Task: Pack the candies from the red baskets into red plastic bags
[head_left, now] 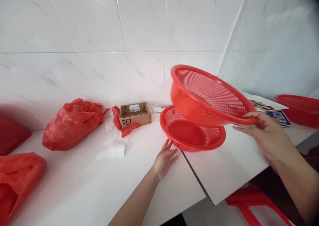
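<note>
My right hand (pixel 264 133) grips the near rim of a red plastic colander (pixel 206 94) and holds it tilted in the air. Under it a second red colander (pixel 191 133) rests on the white table (pixel 154 189). My left hand (pixel 164 159) is open, fingers spread, hovering just left of the lower colander's rim without touching it.
A small cardboard box (pixel 135 114) stands by the tiled wall with a red bag scrap (pixel 119 123) and white paper (pixel 113 144) beside it. Red plastic bags lie at left (pixel 72 123) (pixel 17 179). A red basin (pixel 299 108), a digital scale (pixel 277 117) and a red stool (pixel 251 201) are on the right.
</note>
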`<state>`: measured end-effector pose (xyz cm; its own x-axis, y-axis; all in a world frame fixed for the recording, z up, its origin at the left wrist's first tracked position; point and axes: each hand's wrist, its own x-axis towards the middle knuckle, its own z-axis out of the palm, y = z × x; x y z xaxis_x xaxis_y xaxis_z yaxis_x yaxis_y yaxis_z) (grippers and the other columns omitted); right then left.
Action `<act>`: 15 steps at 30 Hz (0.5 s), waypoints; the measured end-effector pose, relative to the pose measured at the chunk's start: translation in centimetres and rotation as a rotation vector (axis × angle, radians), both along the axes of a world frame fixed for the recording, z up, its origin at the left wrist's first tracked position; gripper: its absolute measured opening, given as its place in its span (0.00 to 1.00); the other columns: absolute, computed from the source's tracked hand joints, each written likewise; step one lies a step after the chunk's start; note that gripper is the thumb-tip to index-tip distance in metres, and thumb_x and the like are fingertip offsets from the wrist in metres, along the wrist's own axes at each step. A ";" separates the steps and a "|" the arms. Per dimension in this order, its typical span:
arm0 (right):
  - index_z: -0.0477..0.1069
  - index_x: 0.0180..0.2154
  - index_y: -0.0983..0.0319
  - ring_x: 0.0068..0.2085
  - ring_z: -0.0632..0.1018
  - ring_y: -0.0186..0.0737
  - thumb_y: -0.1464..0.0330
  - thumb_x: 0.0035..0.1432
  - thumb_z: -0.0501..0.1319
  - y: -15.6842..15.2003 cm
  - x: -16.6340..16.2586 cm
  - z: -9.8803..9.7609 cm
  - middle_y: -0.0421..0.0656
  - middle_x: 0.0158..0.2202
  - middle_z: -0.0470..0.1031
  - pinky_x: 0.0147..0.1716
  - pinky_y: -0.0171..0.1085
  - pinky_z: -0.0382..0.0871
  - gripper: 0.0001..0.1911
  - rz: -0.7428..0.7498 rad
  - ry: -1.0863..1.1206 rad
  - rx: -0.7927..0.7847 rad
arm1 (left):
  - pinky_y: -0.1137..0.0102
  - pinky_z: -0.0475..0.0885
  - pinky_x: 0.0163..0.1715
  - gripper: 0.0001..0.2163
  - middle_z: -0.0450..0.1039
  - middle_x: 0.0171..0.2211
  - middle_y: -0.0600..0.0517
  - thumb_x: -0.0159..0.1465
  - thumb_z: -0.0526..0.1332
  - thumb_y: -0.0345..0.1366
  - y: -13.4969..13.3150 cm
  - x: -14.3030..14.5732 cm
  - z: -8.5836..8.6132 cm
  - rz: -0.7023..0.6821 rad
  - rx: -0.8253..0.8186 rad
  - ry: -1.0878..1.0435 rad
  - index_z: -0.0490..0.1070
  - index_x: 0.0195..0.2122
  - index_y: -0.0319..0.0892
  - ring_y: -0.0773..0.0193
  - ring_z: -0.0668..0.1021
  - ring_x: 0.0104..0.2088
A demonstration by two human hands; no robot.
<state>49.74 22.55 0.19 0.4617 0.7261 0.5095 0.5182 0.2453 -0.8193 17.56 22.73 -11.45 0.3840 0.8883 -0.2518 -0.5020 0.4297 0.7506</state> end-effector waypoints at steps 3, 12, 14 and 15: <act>0.71 0.40 0.56 0.37 0.77 0.41 0.61 0.45 0.71 -3.2 -5.3 0.4 0.44 0.40 0.76 0.35 0.38 0.73 0.20 0.348 0.152 -0.134 | 0.56 0.62 0.59 0.29 0.58 0.67 0.44 0.58 0.64 0.35 0.4 1.6 -0.4 -0.096 0.010 0.068 0.63 0.62 0.44 0.49 0.66 0.62; 0.67 0.40 0.57 0.38 0.77 0.40 0.62 0.55 0.64 -5.1 -13.9 -4.3 0.42 0.39 0.73 0.39 0.40 0.75 0.11 0.740 0.129 -0.354 | 0.54 0.67 0.56 0.19 0.76 0.52 0.41 0.58 0.68 0.45 -10.9 -7.0 -1.2 -0.084 -0.017 0.301 0.78 0.47 0.41 0.48 0.77 0.50; 0.68 0.40 0.57 0.39 0.76 0.39 0.63 0.56 0.63 -4.2 -14.1 -5.5 0.42 0.42 0.73 0.44 0.41 0.75 0.10 0.631 0.032 -0.298 | 0.54 0.67 0.56 0.20 0.76 0.52 0.44 0.56 0.68 0.49 -13.6 -10.4 -1.4 0.028 -0.077 0.361 0.78 0.46 0.44 0.48 0.78 0.50; 0.68 0.40 0.57 0.41 0.76 0.40 0.63 0.55 0.63 -3.8 -14.1 -6.1 0.42 0.43 0.72 0.46 0.42 0.75 0.10 0.567 -0.014 -0.265 | 0.53 0.68 0.57 0.22 0.77 0.51 0.44 0.53 0.69 0.52 -14.8 -12.1 -1.5 0.103 -0.112 0.394 0.79 0.45 0.45 0.47 0.77 0.51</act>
